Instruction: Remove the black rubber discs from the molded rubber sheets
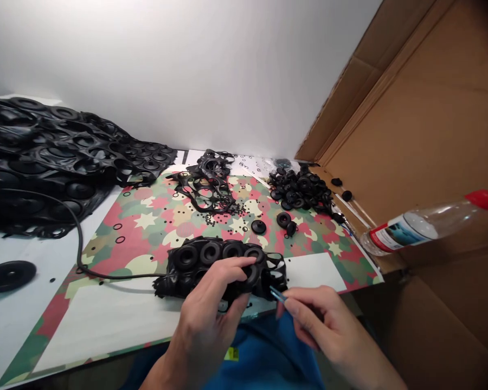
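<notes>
A black moulded rubber sheet (186, 258) with rows of round grommet-like rings lies at the front edge of the table. My left hand (209, 303) is closed on its right part, thumb below and fingers above one ring. My right hand (321, 319) pinches a slim metal tool, apparently tweezers (277, 294). Its tip reaches the right end of the sheet, where open holes and torn webbing (277, 261) show. What the tip touches is too dark to make out. Just beyond the sheet rest a round rubber disc (258, 226) and a rubber grommet (283, 219).
A large stack of black rubber sheets (57, 151) fills the left, with a thin cord (79, 244) running from it. Leftover webbing (205, 192) and a heap of loose rubber parts (301, 187) lie farther back. A plastic bottle (410, 230) lies by the cardboard (435, 135) at right.
</notes>
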Tool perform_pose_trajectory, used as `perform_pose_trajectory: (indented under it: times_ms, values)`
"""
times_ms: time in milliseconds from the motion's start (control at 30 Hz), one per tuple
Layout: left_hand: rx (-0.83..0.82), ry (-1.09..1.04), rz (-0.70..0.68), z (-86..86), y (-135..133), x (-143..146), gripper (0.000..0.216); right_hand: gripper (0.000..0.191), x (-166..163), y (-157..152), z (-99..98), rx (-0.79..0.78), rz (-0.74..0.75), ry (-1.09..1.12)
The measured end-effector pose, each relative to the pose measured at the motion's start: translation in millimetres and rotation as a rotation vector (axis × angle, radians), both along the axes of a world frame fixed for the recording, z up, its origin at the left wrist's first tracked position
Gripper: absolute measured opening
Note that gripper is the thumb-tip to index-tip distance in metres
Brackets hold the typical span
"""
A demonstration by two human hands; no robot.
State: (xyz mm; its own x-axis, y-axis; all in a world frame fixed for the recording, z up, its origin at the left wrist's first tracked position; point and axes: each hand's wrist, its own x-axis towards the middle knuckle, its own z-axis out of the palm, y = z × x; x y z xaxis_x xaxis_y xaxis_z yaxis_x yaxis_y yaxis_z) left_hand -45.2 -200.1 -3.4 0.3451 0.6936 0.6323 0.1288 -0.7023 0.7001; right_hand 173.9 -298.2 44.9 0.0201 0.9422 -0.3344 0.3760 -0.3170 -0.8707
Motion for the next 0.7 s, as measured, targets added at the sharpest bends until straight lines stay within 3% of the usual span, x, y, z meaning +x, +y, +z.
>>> perform_pose_trajectory:
  times_ms: [233,367,533,700]
  values:
    - [-0.033,0.018,-0.018,4.7,2,-3,0.030,0.051,2,12,2.1,0.117,-0.059,-0.010]
    - [-0.008,0.001,-0.030,2.6,2,-2,0.028,0.047,1,8,-0.5,0.088,-0.017,0.064]
    - [0.023,0.011,-0.046,1.3,2,-1,0.028,0.054,2,-2,2.4,0.047,-0.029,0.060]
    - [0.079,0.017,-0.053,-0.1,1,-1,0.029,0.065,-11,-6,-8.3,-0.092,-0.005,0.161]
